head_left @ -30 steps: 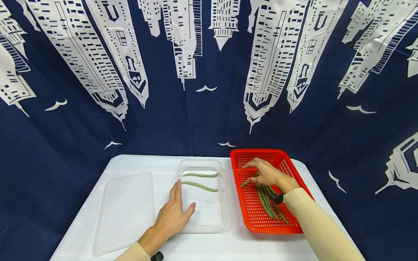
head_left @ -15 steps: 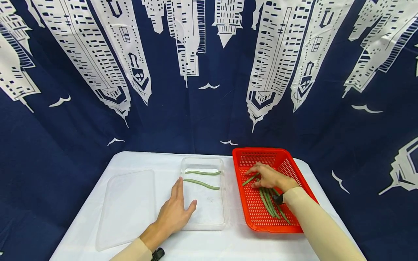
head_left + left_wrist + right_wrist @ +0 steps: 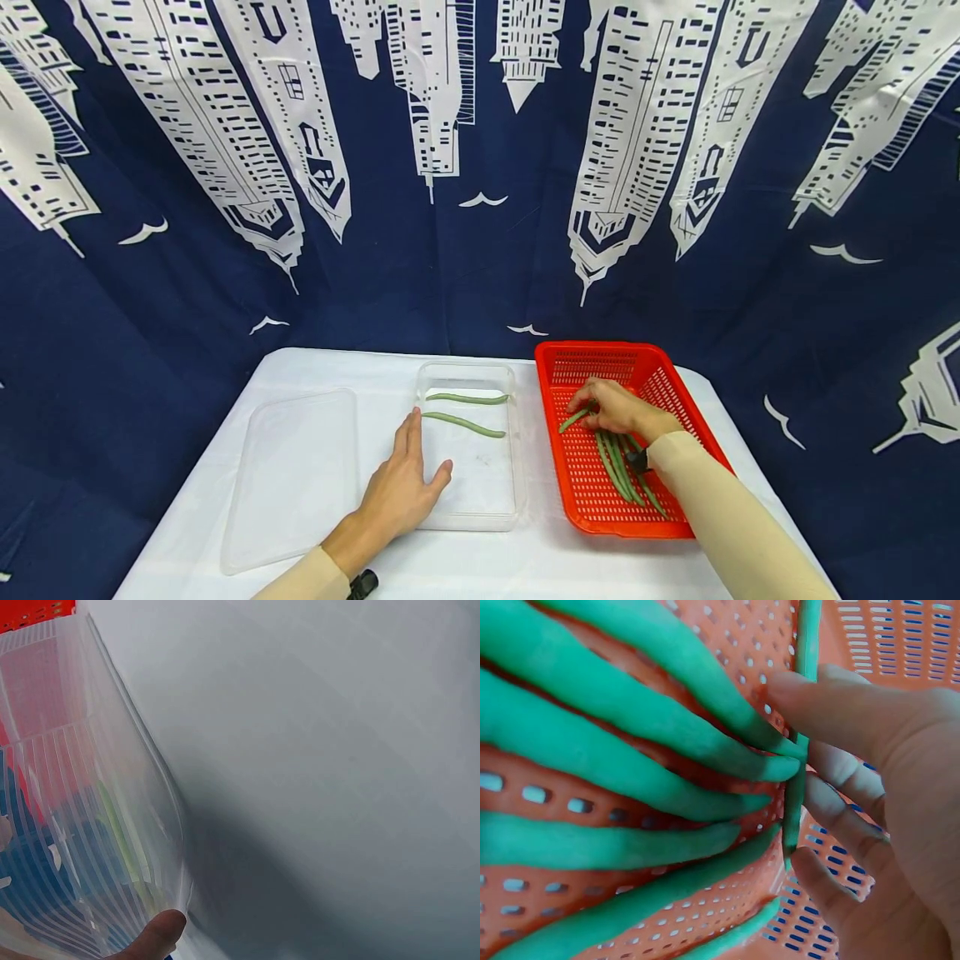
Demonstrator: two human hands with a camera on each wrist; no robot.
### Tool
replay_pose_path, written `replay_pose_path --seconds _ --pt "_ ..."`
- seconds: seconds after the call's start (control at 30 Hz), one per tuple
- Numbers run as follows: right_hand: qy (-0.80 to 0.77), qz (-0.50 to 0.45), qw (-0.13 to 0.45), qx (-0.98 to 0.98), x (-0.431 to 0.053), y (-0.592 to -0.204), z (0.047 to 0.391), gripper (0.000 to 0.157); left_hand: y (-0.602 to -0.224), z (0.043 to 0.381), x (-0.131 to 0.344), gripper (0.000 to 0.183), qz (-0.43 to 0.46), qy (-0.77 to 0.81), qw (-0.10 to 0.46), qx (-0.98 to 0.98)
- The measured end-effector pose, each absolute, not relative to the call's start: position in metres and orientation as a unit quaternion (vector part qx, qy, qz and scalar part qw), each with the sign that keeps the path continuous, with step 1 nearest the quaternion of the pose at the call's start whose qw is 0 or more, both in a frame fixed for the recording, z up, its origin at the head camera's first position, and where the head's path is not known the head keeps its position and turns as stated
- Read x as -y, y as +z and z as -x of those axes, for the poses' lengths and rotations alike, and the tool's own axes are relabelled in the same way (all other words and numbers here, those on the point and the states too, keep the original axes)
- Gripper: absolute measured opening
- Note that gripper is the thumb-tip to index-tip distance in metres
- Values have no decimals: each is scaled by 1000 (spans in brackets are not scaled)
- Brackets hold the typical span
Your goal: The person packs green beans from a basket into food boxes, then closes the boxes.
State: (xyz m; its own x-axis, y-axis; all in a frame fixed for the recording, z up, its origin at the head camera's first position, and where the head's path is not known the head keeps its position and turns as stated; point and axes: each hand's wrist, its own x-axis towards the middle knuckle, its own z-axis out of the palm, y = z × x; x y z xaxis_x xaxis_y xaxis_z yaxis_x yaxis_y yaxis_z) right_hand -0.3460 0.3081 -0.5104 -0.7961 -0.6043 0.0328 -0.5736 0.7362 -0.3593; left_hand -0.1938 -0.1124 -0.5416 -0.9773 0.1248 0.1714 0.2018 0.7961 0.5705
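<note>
Red basket (image 3: 581, 481): landmark. Right hand (image 3: 621, 410): inside basket, thumb and fingers pinching one green bean (image 3: 573, 420). Loose beans (image 3: 615, 471): in basket. Clear container (image 3: 476, 487), holding two beans (image 3: 467, 400): left of basket. Left hand (image 3: 400, 493): farther left, fingers straight, apparently touching container.

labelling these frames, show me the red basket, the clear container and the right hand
Red basket (image 3: 626, 528): head view, near rim
Clear container (image 3: 480, 479): head view, bare floor
Right hand (image 3: 621, 407): head view, back of hand
</note>
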Motion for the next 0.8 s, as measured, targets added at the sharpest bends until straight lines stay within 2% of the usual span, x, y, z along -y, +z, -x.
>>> replay_pose_path --seconds 0.43,0.8 --pt "-154 337 13 -929 -305 -513 353 23 -542 195 112 104 83 -308 63 946" --pt "-192 341 -24 -920 -299 -504 350 24 -544 195 112 104 81 -305 61 947"
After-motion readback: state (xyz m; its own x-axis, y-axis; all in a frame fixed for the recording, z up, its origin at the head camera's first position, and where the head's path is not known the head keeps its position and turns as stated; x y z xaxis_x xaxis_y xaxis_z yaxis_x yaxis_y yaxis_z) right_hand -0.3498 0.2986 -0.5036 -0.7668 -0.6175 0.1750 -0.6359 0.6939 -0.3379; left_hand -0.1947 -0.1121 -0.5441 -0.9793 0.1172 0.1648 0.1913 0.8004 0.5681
